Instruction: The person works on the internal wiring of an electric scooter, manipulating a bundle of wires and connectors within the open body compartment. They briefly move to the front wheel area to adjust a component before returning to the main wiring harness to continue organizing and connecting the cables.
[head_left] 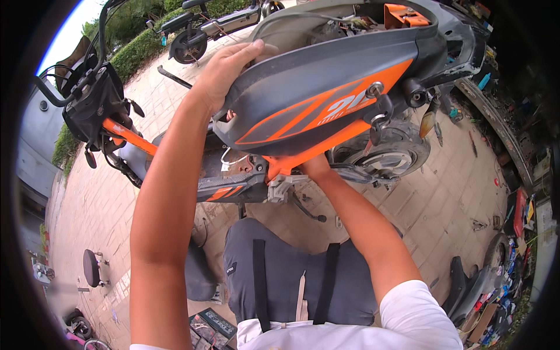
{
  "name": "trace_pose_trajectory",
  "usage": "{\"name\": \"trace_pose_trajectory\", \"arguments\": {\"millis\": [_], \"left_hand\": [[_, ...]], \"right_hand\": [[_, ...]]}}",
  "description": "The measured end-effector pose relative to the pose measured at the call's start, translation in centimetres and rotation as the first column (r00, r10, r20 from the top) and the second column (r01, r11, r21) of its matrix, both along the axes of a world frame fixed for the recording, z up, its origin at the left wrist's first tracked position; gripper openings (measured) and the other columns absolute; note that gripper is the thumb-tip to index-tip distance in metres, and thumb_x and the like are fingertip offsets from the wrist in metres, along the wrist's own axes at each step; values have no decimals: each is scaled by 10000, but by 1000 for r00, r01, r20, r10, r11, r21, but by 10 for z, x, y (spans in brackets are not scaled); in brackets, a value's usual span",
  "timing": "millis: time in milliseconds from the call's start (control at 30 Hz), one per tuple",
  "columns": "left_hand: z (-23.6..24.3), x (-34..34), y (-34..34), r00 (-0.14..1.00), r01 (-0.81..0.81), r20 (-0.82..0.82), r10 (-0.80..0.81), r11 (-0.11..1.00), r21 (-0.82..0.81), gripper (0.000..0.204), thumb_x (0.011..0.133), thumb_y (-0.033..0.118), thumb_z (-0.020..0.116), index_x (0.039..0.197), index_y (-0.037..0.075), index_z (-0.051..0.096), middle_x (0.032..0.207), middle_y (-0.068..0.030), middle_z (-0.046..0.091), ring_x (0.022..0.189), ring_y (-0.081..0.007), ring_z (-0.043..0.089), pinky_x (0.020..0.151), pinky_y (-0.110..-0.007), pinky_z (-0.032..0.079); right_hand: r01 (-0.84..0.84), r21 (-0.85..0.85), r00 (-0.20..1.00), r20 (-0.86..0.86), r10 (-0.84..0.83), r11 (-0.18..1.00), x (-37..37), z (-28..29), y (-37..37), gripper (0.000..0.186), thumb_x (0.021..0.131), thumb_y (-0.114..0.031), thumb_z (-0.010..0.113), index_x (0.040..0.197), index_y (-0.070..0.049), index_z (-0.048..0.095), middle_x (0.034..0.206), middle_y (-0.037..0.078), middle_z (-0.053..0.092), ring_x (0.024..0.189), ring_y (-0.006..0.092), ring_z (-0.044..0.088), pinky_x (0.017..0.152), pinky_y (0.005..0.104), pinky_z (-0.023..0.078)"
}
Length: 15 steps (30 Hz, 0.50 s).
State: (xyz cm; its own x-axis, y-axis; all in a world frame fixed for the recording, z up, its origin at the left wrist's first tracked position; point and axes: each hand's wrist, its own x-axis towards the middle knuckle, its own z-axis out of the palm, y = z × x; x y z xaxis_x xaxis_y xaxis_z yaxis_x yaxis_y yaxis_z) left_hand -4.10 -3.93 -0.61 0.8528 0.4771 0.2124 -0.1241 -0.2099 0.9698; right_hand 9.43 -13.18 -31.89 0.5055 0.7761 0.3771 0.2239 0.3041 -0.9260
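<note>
Outside, left hand on scooter panel, right hand beneath orange frame

Daylight falls on pale paving — bright sky and a hedge toward ten o'clock, a dark stool at eight, piled clutter at four.

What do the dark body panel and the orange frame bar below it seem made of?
The dark body panel: probably moulded plastic, satin, given its smooth curves and soft sheen. The orange frame bar: likely painted metal; its straight, sturdy shape suggests so, though paint hides the material.
</note>
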Motion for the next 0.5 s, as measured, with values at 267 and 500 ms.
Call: {"name": "trace_pose_trajectory", "arguments": {"millis": [267,500], "left_hand": [[-7,-14,-1,999,35,-11,-36,997,-62,297,999,312,487,968,43,609,870,-27,628,774,-86,610,680,-230,503],[-20,-6,-5,995,-45,85,51,997,-64,370,1011,326,459,748,69,499,627,-32,524,600,-119,529,562,-242,410]], "right_hand": [[193,-113,909,394,-134,975,-32,-23,-25,247,746,-40,594,991,-40,622,969,224,629,912,431,591,730,499,475],[228,-322,898,434,-71,919,-47,18,-104,317,804,-75,618,1116,-33,583,1098,222,601,1036,402,572,859,463,468]]}}
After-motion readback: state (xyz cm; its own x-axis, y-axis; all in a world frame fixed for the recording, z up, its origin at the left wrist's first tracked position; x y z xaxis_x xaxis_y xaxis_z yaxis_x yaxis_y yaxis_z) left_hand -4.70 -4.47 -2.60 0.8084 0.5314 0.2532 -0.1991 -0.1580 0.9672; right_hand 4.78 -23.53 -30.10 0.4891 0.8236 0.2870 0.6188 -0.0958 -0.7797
